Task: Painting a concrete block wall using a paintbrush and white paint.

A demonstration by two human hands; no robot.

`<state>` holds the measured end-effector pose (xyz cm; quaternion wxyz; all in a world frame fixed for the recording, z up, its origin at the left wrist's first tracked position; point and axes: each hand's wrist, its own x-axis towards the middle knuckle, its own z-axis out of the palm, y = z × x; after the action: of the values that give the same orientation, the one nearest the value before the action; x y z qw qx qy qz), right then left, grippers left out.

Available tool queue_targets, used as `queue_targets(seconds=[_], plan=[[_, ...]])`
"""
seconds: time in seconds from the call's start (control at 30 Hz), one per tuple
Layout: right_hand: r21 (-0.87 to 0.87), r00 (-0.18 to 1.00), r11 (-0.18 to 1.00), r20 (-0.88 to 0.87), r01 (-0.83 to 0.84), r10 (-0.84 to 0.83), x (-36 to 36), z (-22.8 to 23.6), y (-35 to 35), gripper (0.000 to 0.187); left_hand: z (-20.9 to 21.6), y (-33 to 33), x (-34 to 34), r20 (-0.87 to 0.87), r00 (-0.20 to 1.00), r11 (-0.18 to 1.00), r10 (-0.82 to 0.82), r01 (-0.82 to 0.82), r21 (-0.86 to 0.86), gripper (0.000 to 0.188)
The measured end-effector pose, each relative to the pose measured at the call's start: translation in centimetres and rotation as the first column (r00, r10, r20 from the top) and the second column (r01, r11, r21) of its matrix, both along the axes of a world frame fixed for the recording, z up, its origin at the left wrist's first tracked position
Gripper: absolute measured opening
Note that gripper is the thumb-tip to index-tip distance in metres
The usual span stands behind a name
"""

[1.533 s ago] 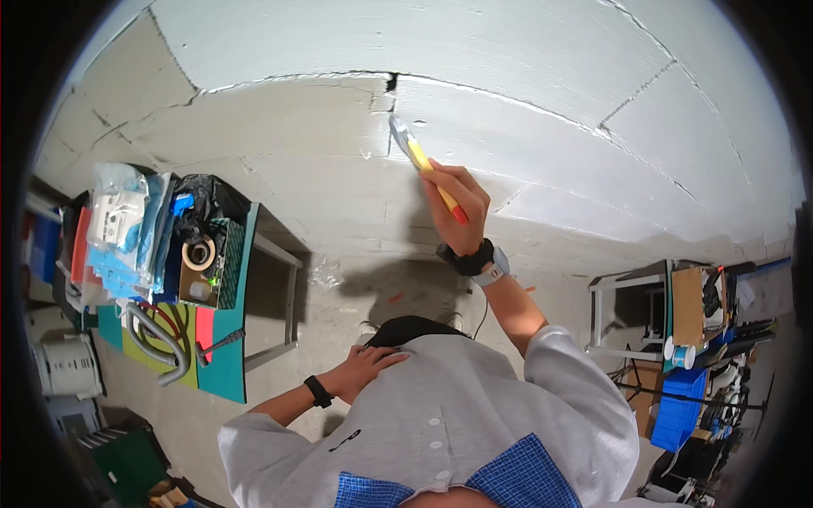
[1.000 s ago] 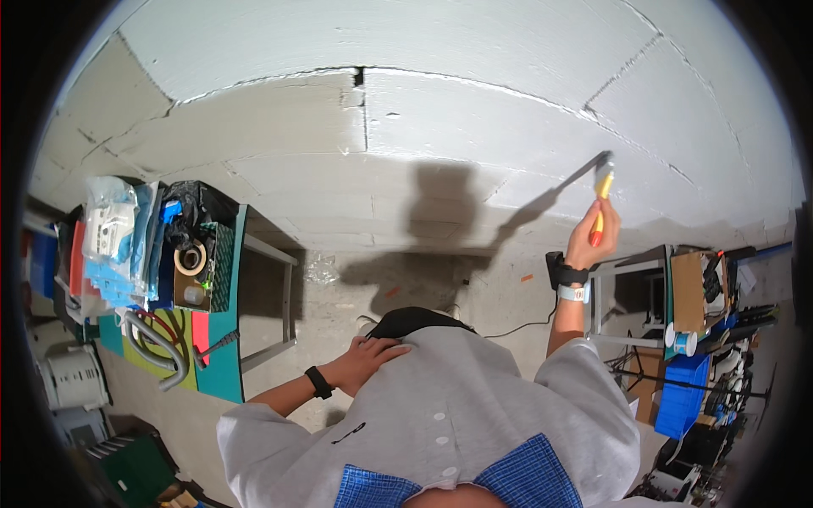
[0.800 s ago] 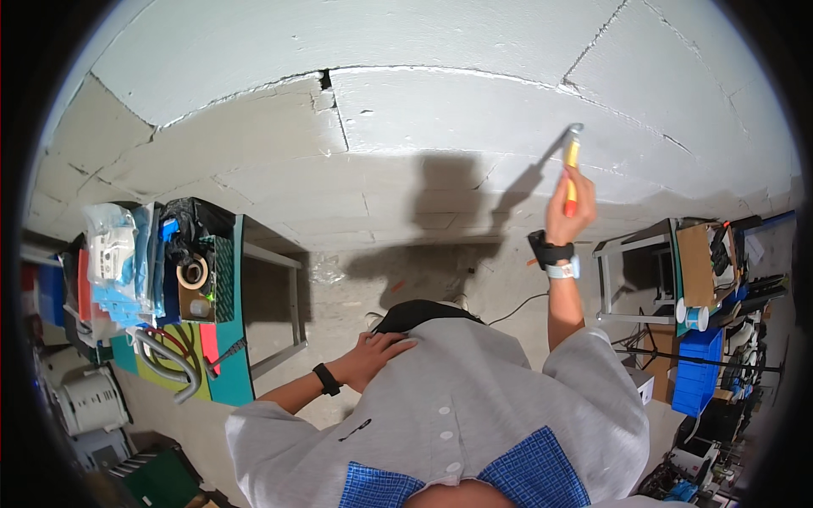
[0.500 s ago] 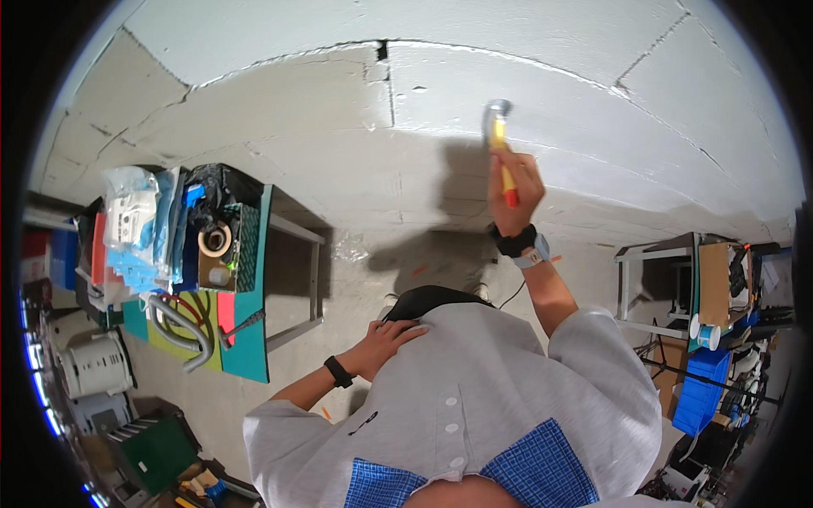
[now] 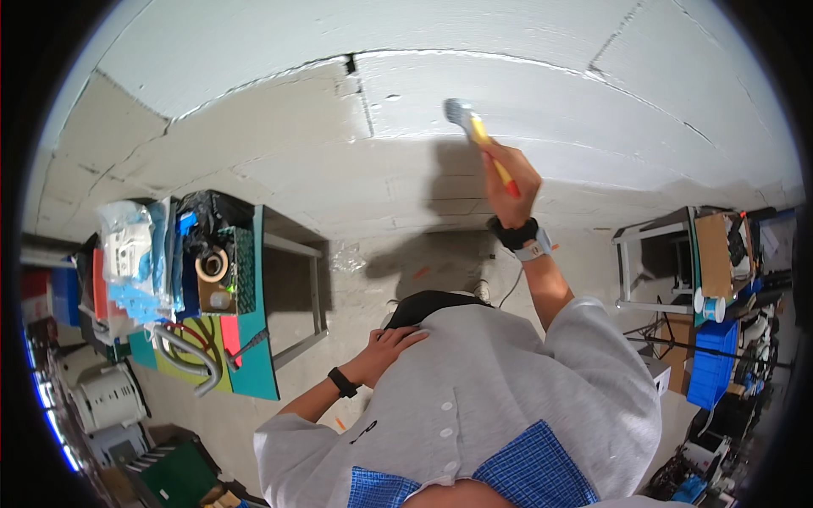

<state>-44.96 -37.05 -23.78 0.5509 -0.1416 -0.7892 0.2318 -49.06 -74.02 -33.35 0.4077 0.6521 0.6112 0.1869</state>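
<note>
My right hand is closed round the yellow and red handle of a paintbrush. The brush's grey, paint-covered bristles are at the pale block wall, just below a long crack-like joint; they look slightly blurred. Wet paint shines on the wall around the bristles. My left hand lies flat against the front of my grey shirt at the waist, its fingers stretched out and holding nothing.
On the left, a teal-topped table bears plastic packets, a tape roll, a grey hose and a hammer. Another table stands at the right, near a blue bin.
My right hand has swung the brush head leftward along the wall, and the handle now slants. The view has shifted slightly. My left hand stays at my waist.
</note>
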Motion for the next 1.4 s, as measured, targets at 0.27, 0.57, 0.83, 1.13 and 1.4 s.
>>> queue_targets(seconds=[0.27, 0.57, 0.83, 1.13, 1.4], plan=[[-0.068, 0.841, 0.841, -0.038, 0.537, -0.540, 12.9, -1.4, 9.3, 0.014, 0.2, 2.9, 1.7, -0.013, 0.995, 0.995, -0.097, 0.097, 0.033, 0.104], [-0.003, 0.947, 0.947, -0.002, 0.320, -0.320, 7.0, -3.8, 4.4, 0.016, 0.6, 1.1, 3.1, 0.025, 1.000, 1.000, -0.017, 0.017, 0.018, 0.106], [-0.049, 0.999, 0.999, 0.035, 0.009, -0.007, -3.9, -4.2, -4.9, 0.018, -0.6, -4.2, 2.2, 0.018, 0.995, 0.994, 0.101, -0.101, 0.032, 0.106], [-0.072, 0.993, 0.997, 0.121, 0.015, -0.006, -5.1, -1.7, -5.4, 0.022, -3.1, -5.0, -1.9, 0.092, 0.993, 0.996, -0.068, 0.063, 0.057, 0.097], [0.034, 0.946, 0.959, 0.159, 0.281, -0.282, 6.0, -1.2, 3.0, 0.018, -4.3, -1.3, -4.7, 0.133, 0.963, 0.971, -0.235, 0.227, 0.068, 0.090]])
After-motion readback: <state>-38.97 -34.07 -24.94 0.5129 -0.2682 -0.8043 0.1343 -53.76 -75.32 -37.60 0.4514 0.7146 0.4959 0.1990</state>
